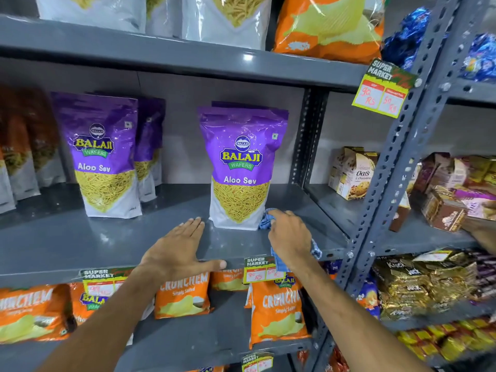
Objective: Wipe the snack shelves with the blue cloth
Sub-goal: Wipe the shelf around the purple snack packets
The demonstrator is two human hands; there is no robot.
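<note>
The grey middle shelf (88, 237) holds two purple Aloo Sev bags, one on the left (103, 154) and one right of centre (241, 167). My left hand (179, 251) lies flat and open on the shelf's front edge, just left of the right bag. My right hand (288, 234) is closed on the blue cloth (267, 220) and presses it on the shelf at that bag's lower right corner. A strip of the cloth hangs over the shelf edge below my wrist.
Orange Crunchem chip bags (277, 310) fill the shelf below, with price tags (259, 268) clipped to the edge. A perforated grey upright (397, 157) divides off the right bay, stocked with biscuit boxes (351, 173) and gold packs. Another person's hand (483, 232) reaches in at far right.
</note>
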